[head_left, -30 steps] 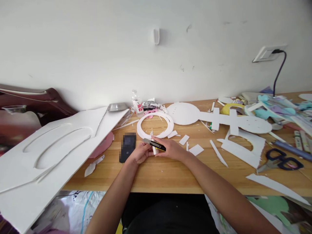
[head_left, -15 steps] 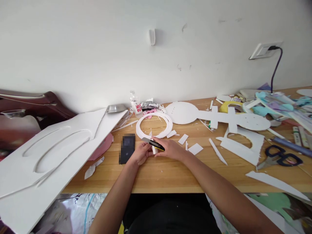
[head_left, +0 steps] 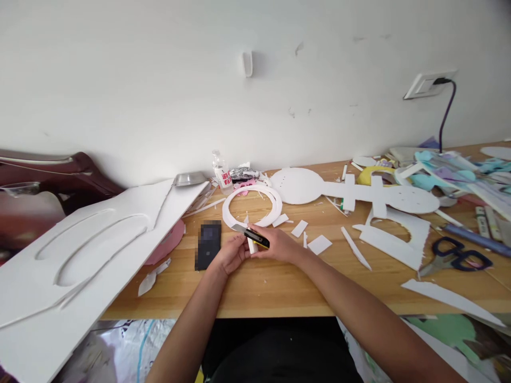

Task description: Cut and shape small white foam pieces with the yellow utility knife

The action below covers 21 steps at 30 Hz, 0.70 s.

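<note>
Left hand (head_left: 232, 254) and right hand (head_left: 278, 243) meet above the near part of the wooden surface (head_left: 279, 298): the left has its fingers curled in, pinching a small white piece (head_left: 252, 246), and the right is closed around a utility knife (head_left: 258, 237) whose blade points left across that piece (whether the edge is biting, I cannot tell). Since the pictures of a second ago, hands, knife and piece have kept almost the same pose; mostly the view has drifted, so I judge the work has scarcely advanced and any cut is small and careful. Farthest left, a large white board (head_left: 107, 250) with curved cut lines slants over the surface. Right of it lies a dark phone (head_left: 209, 247), near the left hand. A white ring (head_left: 228, 210) lies just beyond both hands. Farther right come small white rectangles (head_left: 320, 244), then a long white cutout (head_left: 297, 186) with rounded ends, and finally scissors (head_left: 437, 264), well apart from the right hand.
</note>
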Available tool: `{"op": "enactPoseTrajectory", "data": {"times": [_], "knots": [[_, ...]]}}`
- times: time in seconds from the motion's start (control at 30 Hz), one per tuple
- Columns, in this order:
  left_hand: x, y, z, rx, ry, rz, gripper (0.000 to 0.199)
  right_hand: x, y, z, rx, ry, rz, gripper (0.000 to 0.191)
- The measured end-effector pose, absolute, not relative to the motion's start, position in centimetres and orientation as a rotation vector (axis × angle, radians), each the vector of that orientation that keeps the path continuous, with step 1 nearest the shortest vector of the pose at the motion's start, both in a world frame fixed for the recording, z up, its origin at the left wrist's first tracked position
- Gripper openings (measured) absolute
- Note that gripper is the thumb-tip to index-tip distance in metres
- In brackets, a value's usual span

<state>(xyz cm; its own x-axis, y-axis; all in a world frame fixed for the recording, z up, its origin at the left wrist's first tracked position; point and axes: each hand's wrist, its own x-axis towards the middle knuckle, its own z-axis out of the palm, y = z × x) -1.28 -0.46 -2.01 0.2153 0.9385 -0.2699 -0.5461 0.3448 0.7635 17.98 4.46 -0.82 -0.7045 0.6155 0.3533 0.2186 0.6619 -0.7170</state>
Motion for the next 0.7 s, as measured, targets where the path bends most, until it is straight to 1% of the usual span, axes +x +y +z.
{"op": "enactPoseTrajectory", "data": {"times": [0.13, 0.37, 0.53, 0.7], "knots": [[-1.39, -0.82, -2.01, 0.577, 0.719, 1.044, 0.019, 17.89, 4.28, -0.62, -0.591, -2.201, 0.973, 0.089], [-1.33, -0.82, -1.97, 0.606, 0.687, 1.075, 0.023, 17.46, 4.04, -0.53, -0.553, -2.123, 1.069, 0.086], [-1.35, -0.79, -2.01, 0.621, 0.700, 1.075, 0.024, 17.33, 3.73, -0.34, -0.556, -2.157, 1.067, 0.085], [-1.20, -0.79, -1.63, 0.621, 0.722, 1.075, 0.022, 17.45, 3.95, -0.16, -0.515, -2.131, 0.981, 0.084]]}}
